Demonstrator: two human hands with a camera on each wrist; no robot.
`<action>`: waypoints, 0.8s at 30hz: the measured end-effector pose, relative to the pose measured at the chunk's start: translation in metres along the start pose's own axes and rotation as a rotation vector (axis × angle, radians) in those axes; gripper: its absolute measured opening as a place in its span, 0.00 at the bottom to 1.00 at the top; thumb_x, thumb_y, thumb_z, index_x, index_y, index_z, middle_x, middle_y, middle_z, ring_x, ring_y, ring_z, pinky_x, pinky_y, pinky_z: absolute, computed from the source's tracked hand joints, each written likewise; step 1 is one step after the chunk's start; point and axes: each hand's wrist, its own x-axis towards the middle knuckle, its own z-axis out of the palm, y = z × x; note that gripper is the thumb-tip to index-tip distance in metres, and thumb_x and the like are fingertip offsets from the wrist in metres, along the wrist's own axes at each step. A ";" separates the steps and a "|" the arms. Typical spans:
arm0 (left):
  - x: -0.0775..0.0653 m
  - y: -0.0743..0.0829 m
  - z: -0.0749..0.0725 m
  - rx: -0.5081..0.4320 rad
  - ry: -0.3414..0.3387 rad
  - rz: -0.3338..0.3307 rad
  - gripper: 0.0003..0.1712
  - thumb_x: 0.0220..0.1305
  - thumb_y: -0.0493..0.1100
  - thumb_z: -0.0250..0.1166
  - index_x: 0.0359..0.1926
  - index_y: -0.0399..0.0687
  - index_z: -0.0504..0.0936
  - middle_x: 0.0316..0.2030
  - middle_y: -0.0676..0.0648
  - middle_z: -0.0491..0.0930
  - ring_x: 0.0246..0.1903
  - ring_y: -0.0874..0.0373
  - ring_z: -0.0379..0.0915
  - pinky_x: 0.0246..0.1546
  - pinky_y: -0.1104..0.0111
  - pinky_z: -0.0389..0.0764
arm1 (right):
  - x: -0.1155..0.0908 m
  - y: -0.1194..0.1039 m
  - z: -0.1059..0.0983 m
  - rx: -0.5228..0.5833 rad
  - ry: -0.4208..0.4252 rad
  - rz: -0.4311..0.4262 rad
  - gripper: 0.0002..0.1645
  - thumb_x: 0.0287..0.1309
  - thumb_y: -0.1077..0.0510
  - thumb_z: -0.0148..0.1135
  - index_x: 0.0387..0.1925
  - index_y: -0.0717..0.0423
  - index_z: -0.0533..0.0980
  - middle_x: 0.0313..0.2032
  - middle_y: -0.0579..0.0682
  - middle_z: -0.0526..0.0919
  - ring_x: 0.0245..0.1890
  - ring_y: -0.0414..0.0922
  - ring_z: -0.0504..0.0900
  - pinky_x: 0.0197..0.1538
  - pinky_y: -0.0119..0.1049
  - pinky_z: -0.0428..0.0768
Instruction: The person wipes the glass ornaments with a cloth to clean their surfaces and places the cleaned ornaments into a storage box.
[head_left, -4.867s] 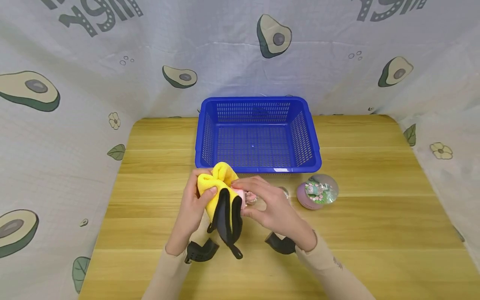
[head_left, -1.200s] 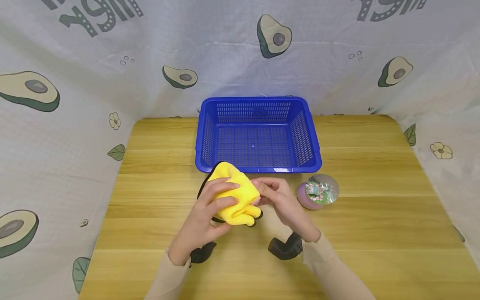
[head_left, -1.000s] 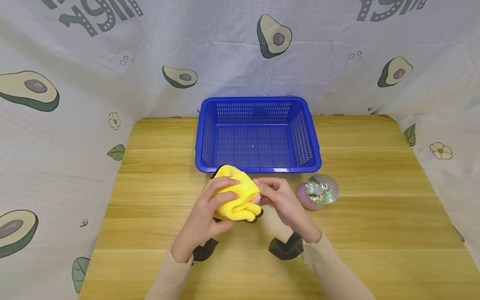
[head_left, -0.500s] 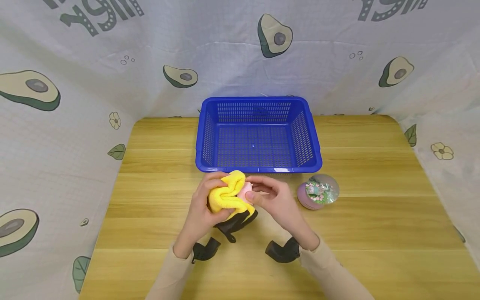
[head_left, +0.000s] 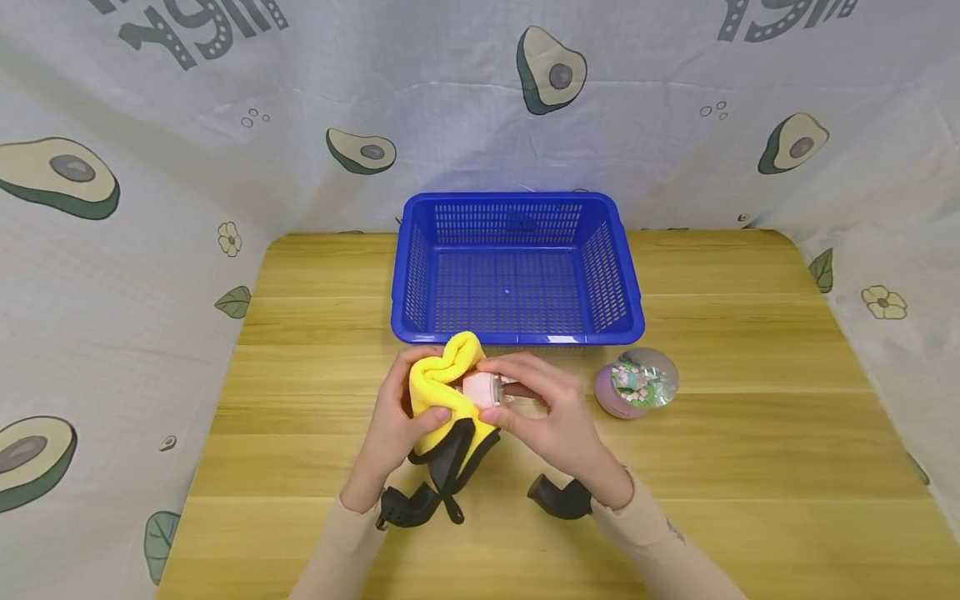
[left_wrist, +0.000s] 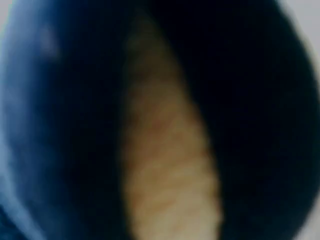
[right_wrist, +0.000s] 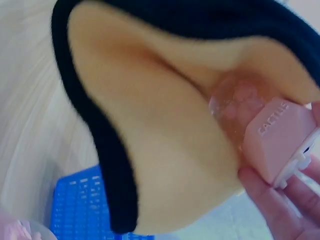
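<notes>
Right fingers [head_left: 525, 367] pinching pink-based globe [head_left: 479, 389], left fingers [head_left: 408, 360] curled round yellow cloth [head_left: 432, 389], blue basket [head_left: 517, 339] beyond

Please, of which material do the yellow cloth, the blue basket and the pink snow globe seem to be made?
Yellow cloth: matte, fuzzy fabric, perhaps microfibre, judging by its soft folds.
Blue basket: probably glossy moulded plastic; a bright highlight and regular grid suggest it.
Pink snow globe: smooth, opaque base, maybe resin or plastic; see-through dome, glass or plastic.
</notes>
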 end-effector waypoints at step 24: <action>-0.008 0.002 -0.002 -0.116 -0.033 -0.168 0.41 0.63 0.55 0.63 0.59 0.26 0.59 0.49 0.41 0.68 0.46 0.55 0.70 0.49 0.68 0.77 | 0.007 0.012 -0.008 -0.110 -0.085 -0.347 0.23 0.57 0.53 0.67 0.48 0.67 0.78 0.45 0.60 0.82 0.47 0.53 0.79 0.53 0.40 0.76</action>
